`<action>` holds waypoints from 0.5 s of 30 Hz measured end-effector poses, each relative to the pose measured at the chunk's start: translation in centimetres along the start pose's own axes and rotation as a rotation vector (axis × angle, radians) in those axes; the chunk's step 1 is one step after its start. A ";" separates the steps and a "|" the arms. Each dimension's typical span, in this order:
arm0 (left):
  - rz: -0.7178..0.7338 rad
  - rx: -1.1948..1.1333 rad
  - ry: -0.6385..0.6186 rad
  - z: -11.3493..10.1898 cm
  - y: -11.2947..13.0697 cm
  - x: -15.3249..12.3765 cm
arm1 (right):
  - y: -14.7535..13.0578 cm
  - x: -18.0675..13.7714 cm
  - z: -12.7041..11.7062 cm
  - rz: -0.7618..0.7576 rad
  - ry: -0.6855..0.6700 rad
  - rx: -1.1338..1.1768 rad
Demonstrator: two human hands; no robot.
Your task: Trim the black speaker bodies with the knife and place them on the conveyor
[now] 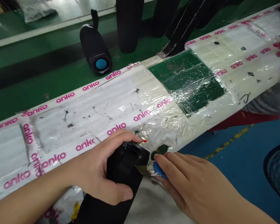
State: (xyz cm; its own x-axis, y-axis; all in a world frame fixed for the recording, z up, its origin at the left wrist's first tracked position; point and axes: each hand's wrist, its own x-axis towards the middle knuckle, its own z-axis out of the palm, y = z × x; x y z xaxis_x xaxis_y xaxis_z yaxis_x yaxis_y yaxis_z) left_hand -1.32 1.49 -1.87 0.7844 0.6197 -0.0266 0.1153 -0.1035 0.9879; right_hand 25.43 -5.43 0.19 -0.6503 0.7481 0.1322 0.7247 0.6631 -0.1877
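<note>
My left hand grips a black speaker housing that slants down toward the bottom of the view. Its thumb lies along the near face and the fingers wrap the far side. A slot and small holes show at the housing's upper end, beside a bit of red wire. Closed around a knife with a blue handle, my right hand is to the right of the housing. The flat blade meets the housing's right edge. The fingers hide most of the handle.
The worktop is covered in white sheet and "anko" tape, with a green patch. Beyond it, a black cylindrical speaker lies on a green surface near another dark cylinder. Someone's grey-clad leg shows at right.
</note>
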 end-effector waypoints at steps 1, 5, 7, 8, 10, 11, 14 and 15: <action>0.005 0.000 -0.003 0.0 0.0 0.1 | -0.1 0.0 0.1 0.006 -0.001 0.001; 0.003 -0.006 -0.003 0.1 0.1 0.1 | -0.4 -0.3 0.2 0.025 -0.008 0.005; -0.009 -0.013 0.000 0.1 0.2 0.1 | -0.6 -0.4 0.1 0.026 -0.007 -0.012; -0.019 -0.017 -0.003 0.1 0.2 0.1 | -0.7 -0.5 0.1 0.025 -0.004 -0.025; -0.036 -0.025 -0.007 0.2 0.3 0.0 | -1.0 -0.6 0.0 0.025 0.004 -0.053; -0.041 -0.027 -0.008 0.2 0.4 0.0 | -1.1 -0.5 0.0 0.025 0.007 -0.070; -0.038 -0.028 0.011 0.5 0.6 0.1 | -1.7 -0.3 0.0 0.036 0.003 -0.137; -0.039 -0.028 0.020 0.6 0.8 0.1 | -2.0 -0.3 0.0 0.046 -0.003 -0.155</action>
State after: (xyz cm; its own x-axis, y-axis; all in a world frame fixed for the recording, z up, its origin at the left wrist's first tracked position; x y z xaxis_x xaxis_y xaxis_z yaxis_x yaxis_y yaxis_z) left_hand -0.78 1.05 -1.21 0.7674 0.6382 -0.0622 0.1280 -0.0575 0.9901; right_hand 24.19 -6.93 0.52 -0.6161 0.7779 0.1241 0.7801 0.6243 -0.0405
